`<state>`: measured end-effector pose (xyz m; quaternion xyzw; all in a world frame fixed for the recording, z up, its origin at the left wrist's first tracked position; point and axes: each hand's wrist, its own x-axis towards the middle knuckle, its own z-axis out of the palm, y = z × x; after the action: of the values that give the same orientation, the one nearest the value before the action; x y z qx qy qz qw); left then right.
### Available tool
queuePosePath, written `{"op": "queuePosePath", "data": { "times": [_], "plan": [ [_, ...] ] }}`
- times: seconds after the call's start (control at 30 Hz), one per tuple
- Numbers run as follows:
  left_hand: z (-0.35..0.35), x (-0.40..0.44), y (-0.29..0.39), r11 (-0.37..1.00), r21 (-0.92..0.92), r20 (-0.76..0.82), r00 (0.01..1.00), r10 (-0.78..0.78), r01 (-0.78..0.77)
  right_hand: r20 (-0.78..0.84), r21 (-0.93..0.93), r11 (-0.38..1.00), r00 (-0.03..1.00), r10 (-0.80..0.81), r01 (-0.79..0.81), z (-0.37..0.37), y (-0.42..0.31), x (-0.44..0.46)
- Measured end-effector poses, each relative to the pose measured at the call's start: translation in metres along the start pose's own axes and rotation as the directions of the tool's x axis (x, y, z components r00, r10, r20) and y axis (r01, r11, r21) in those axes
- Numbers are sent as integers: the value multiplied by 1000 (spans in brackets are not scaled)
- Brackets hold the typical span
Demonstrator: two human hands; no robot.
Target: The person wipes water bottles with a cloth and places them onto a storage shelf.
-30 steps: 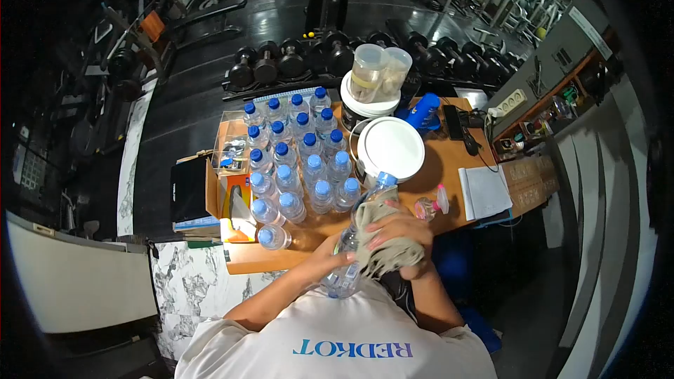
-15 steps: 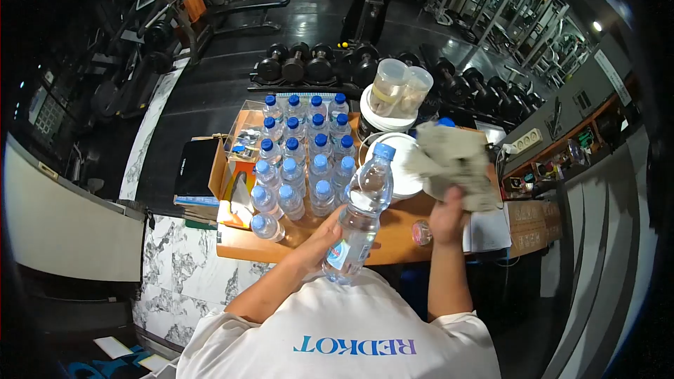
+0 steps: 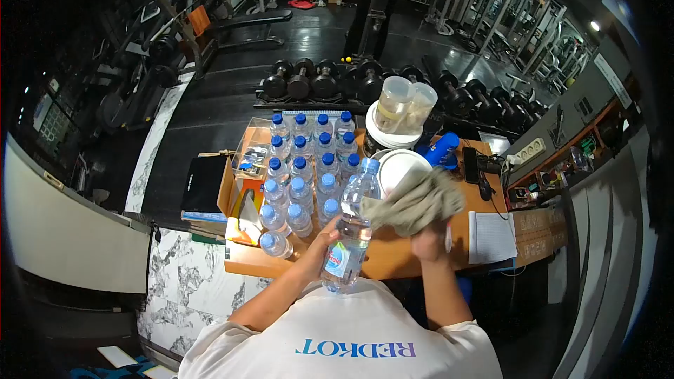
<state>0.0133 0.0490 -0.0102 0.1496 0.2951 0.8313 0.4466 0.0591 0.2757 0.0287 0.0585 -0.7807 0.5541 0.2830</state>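
Closed around the lower half of a clear plastic water bottle (image 3: 349, 247) is my left hand (image 3: 321, 247). The bottle has a light blue cap and a blue-and-white label, and it leans slightly to the right at the table's front edge. My right hand (image 3: 429, 241) grips a crumpled grey-beige cloth (image 3: 423, 200). The cloth's left end reaches the upper part of the bottle; whether they touch I cannot tell. Left of the held bottle, several blue-capped water bottles (image 3: 299, 186) stand in rows on the wooden table (image 3: 246, 258).
Behind the cloth are a white-lidded tub (image 3: 401, 166) and another tub carrying two plastic containers (image 3: 394, 102). A blue bottle (image 3: 442, 149), a phone (image 3: 470, 164) and a notebook (image 3: 491, 237) lie to the right. Dumbbells (image 3: 325, 78) line a rack beyond the table.
The cloth in my right hand has moved left and down, close to the held bottle. The blue bottle and phone behind it have come into view. My left hand keeps its hold.
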Motion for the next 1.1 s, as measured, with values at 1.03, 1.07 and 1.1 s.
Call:
{"op": "queuePosePath", "data": {
  "times": [1.03,1.07,1.1],
  "plan": [
    [-21,25,-19,720,-545,306,901,-307,430,-226,829,542,805,548,-136,14,3,19],
    [-34,31,-25,736,-510,317,893,-320,445,-238,806,579,829,506,-121,14,1,22],
    [-34,33,-24,749,-481,324,886,-332,456,-237,805,579,825,514,-129,9,6,21]
  ]
}}
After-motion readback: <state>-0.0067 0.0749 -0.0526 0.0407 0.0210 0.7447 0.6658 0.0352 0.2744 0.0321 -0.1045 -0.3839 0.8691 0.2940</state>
